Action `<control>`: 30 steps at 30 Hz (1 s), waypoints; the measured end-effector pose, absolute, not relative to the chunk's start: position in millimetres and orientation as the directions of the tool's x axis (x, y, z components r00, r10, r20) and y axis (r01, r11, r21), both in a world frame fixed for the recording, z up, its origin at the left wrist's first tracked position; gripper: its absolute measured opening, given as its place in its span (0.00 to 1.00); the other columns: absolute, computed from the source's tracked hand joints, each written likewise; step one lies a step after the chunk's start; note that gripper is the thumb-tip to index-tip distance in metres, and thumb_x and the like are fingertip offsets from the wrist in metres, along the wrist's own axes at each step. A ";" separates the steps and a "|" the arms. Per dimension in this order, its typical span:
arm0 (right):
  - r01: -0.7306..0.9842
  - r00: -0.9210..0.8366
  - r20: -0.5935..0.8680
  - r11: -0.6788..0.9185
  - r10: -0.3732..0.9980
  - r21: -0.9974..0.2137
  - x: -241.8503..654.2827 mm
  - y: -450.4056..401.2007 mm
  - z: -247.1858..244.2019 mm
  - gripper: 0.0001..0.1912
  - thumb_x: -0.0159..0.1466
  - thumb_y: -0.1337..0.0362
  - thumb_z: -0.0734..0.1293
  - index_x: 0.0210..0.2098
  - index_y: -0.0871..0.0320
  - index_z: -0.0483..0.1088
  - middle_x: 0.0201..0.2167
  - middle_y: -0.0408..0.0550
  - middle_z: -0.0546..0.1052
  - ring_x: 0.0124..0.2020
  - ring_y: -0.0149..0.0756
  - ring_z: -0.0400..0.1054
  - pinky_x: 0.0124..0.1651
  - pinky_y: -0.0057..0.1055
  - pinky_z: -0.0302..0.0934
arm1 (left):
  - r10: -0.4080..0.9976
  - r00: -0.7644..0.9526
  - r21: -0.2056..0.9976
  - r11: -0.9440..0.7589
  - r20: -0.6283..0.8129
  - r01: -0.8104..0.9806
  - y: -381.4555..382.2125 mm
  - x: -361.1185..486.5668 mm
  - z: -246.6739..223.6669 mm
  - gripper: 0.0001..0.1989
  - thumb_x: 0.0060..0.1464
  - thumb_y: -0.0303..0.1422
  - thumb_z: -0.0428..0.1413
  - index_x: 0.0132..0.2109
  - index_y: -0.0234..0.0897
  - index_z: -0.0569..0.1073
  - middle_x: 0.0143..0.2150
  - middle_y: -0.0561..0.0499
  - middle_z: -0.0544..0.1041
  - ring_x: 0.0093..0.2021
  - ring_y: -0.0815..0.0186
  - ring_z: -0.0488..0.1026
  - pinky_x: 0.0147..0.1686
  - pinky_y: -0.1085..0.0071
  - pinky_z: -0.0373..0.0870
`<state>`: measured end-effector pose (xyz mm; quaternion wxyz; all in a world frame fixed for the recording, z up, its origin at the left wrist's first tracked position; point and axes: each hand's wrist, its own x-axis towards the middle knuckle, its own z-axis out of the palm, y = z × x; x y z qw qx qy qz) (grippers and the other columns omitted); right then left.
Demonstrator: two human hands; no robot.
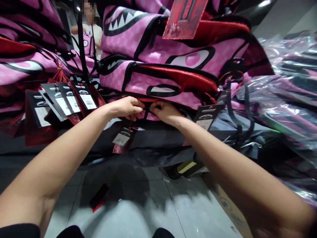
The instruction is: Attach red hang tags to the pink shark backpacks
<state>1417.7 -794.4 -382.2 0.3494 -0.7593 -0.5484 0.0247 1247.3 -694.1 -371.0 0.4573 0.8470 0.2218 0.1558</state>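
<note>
My left hand (130, 107) and my right hand (164, 110) meet almost fingertip to fingertip at the front edge of the lowest pink backpack (151, 116) in a stack. Both are closed in a pinch on its edge. A small dark piece shows between the fingertips, too hidden to name with certainty. Below my left hand a black and white hang tag (123, 136) dangles with a red pouch behind it. Resting directly above my hands is another pink checkered backpack (138, 81), its red lining showing through an unzipped opening.
More pink backpacks (19, 66) are piled at left, with several black hang tags (85, 96) fanned out. Plastic-wrapped bags (292, 86) fill the right side. A person (97, 33) stands behind with a pink bag. On the floor lies a dark red-edged piece (99, 196).
</note>
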 end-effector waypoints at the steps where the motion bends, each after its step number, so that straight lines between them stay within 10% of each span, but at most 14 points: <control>1: 0.826 0.379 0.343 -0.148 0.859 -0.544 1418.4 -795.6 -381.3 0.07 0.59 0.66 0.65 0.32 0.56 0.77 0.32 0.42 0.79 0.34 0.34 0.70 0.40 0.29 0.62 | 0.473 0.880 0.885 -0.426 0.040 0.188 -696.0 1238.0 -371.3 0.19 0.53 0.30 0.58 0.53 0.35 0.73 0.34 0.47 0.80 0.30 0.65 0.75 0.33 0.68 0.72; 6: 0.842 0.339 0.436 -0.062 0.834 -0.536 1422.8 -795.6 -393.6 0.08 0.59 0.64 0.64 0.32 0.58 0.75 0.31 0.45 0.79 0.33 0.37 0.70 0.38 0.30 0.61 | 0.406 0.882 0.898 -0.438 0.238 -0.040 -712.1 1206.3 -394.8 0.31 0.43 0.28 0.64 0.56 0.40 0.67 0.35 0.53 0.75 0.36 0.67 0.75 0.36 0.71 0.72; 15: 0.977 0.124 0.816 0.075 0.565 -0.200 1432.4 -806.0 -439.8 0.12 0.64 0.63 0.59 0.35 0.59 0.74 0.31 0.51 0.79 0.33 0.40 0.72 0.39 0.33 0.62 | 0.492 0.651 0.684 -0.727 0.579 -0.058 -733.6 1215.9 -428.8 0.12 0.52 0.26 0.59 0.45 0.37 0.72 0.40 0.52 0.77 0.39 0.69 0.75 0.40 0.73 0.71; 22: 0.947 -0.076 0.899 -0.252 0.431 0.200 1403.3 -826.1 -451.4 0.11 0.68 0.67 0.60 0.32 0.58 0.72 0.33 0.53 0.79 0.32 0.40 0.69 0.36 0.35 0.57 | 0.208 0.576 0.140 -0.977 0.791 0.161 -722.3 1236.8 -432.3 0.06 0.61 0.32 0.56 0.40 0.38 0.78 0.41 0.49 0.77 0.37 0.68 0.73 0.36 0.71 0.66; 30: 0.960 -0.236 0.950 0.202 0.204 0.195 1402.0 -821.6 -453.1 0.06 0.70 0.70 0.59 0.43 0.58 0.68 0.43 0.52 0.79 0.42 0.34 0.75 0.44 0.28 0.67 | -0.055 0.547 -0.255 -0.920 0.835 0.298 -718.3 1251.3 -433.2 0.09 0.65 0.35 0.52 0.43 0.42 0.78 0.44 0.52 0.80 0.45 0.62 0.69 0.44 0.62 0.60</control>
